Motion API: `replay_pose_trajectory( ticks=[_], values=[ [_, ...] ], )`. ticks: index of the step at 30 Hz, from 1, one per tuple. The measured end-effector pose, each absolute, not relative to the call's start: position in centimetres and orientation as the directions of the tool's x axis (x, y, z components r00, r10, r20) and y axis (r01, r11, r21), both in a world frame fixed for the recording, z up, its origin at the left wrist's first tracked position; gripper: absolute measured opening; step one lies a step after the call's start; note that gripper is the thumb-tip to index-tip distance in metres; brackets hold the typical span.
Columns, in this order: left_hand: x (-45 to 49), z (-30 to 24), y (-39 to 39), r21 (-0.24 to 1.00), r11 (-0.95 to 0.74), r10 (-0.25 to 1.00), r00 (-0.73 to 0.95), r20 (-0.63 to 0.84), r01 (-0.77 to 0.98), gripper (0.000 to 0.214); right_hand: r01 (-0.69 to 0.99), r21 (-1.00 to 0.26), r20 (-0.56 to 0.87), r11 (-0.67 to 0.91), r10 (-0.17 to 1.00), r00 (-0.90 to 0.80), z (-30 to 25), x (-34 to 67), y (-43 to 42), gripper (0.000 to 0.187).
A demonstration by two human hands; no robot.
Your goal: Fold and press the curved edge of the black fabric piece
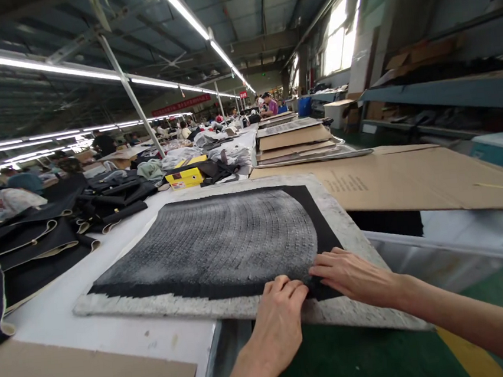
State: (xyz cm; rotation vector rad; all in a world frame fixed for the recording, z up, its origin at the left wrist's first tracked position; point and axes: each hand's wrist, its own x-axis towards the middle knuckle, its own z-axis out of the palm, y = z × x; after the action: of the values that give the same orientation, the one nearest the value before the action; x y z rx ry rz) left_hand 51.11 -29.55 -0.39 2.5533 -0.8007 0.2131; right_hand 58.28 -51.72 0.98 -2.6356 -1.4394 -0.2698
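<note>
A black fabric panel (221, 239) with curved rows of grey-white textured pattern lies flat on a speckled grey board (337, 204). The board rests on the white table and juts past its edge at the near right. At the panel's near edge, my left hand (281, 310) has its fingers curled down and pressed together on the cloth. Close beside it, my right hand (353, 273) is closed at the near right corner, fingers bent onto the fabric. Both sets of fingertips are partly hidden, as is the cloth under them.
Black cut pieces with pale edges (39, 250) are piled at left. Behind the board sits a yellow box (185, 174) among garments. Cardboard sheets (410, 173) lie at right, above a white bin (452, 240). A brown sheet (83, 376) covers the near left. Other people work farther back.
</note>
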Motion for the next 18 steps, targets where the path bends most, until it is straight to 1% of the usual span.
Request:
replay_pose_trajectory(
  ticks=[4,11,14,16,18],
  values=[
    [50.9,-1.0,-29.6,0.344,-0.752,-0.493,0.826,0.271,-0.562,0.034,0.893,0.087,0.177,-0.442,0.889,0.423,0.2,59.1,-51.7,0.02],
    [50.7,-1.0,-29.9,0.377,-0.765,-0.446,0.852,0.274,-0.522,0.032,0.938,0.106,0.175,-0.331,0.935,0.31,-1.0,60.5,-51.9,0.022],
    [50.7,-0.9,-30.2,0.388,-0.78,-0.42,0.87,0.258,-0.492,0.033,0.929,0.058,0.184,-0.366,0.918,0.35,-0.9,60.5,-52.3,0.028],
    [50.7,-0.8,-30.5,0.402,-0.785,-0.403,0.881,0.246,-0.472,0.033,0.901,-0.011,0.215,-0.434,0.879,0.426,-0.9,60.4,-52.7,0.031],
    [50.8,-0.8,-30.8,0.42,-0.784,-0.391,0.889,0.238,-0.457,0.034,0.851,-0.109,0.281,-0.515,0.805,0.523,-1.2,60.5,-53.3,0.032]
  ],
)
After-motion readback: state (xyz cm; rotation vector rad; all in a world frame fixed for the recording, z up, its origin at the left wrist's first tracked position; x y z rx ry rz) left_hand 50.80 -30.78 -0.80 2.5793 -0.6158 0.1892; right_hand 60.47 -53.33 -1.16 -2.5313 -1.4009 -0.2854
